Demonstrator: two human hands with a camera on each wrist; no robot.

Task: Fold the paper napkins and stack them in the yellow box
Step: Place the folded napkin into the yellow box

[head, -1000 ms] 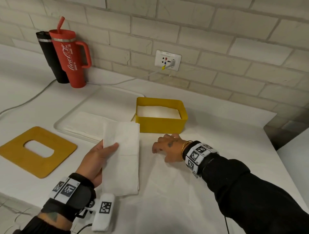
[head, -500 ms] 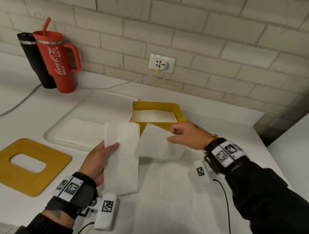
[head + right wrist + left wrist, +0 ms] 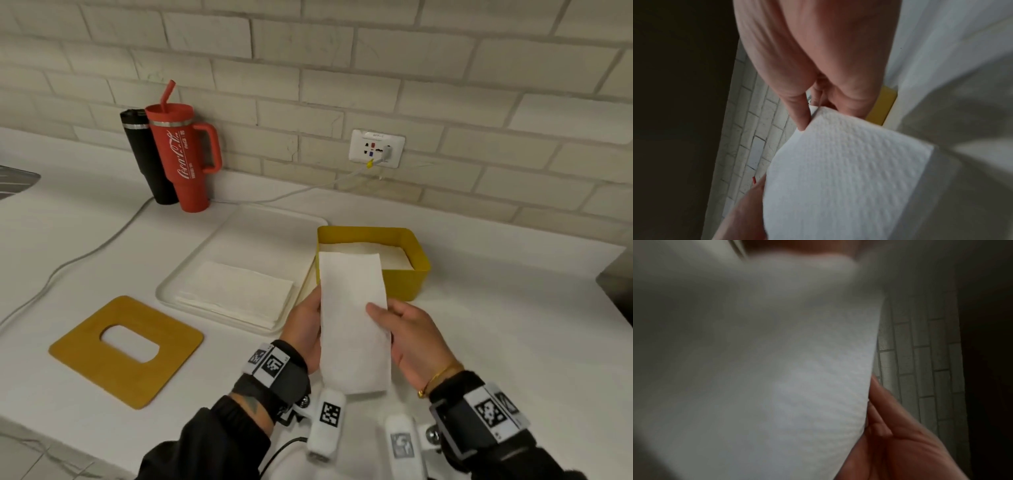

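The right hand [image 3: 407,337] is now joining the left hand [image 3: 306,330] on the napkin [image 3: 352,318] — both are gripping it, folded narrow, before the yellow box [image 3: 409,279]. Some napkins are lying inside; more are waiting on the tray [image 3: 239,222].

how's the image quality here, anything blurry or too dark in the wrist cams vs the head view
Head view: evenly lit and sharp, brick lines bowed by the wide lens; napkin, both hands and yellow box read clearly. Left wrist view: dim, the napkin smeared and out of focus near the lens, right edge dark. Right wrist view: napkin texture sharp, palm and background soft, left side black.
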